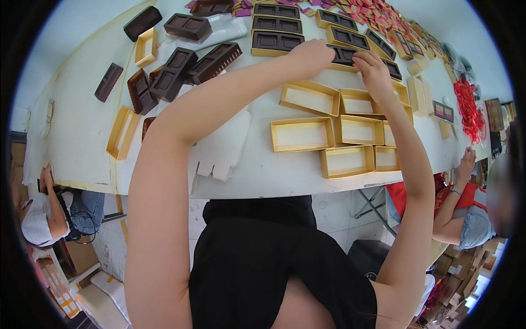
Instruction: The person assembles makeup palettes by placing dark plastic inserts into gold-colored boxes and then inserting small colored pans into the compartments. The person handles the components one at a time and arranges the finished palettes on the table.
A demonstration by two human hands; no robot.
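Both arms reach across the white table. My left hand [312, 59] is closed, its fingertips at the left end of a dark brown plastic tray [344, 55] with two hollows. The tray sits in a shallow gold-edged box, whose front wall shows below it. My right hand [376, 74] pinches at the tray's right end, fingers bent down. Some fingertips are hidden behind the hands. Nearer me lie several open gold boxes [302, 135] with white insides, some overlapping. Beyond my left hand, gold boxes with dark trays [277, 40] stand in a column.
Loose dark trays [173, 74] are heaped at the left, near two gold boxes [123, 133]. Small pink and gold pieces [378, 22] cover the far right. Red ribbons [467, 107] lie at the right edge. Other people sit left and right, one with a hand [467, 162] at the table.
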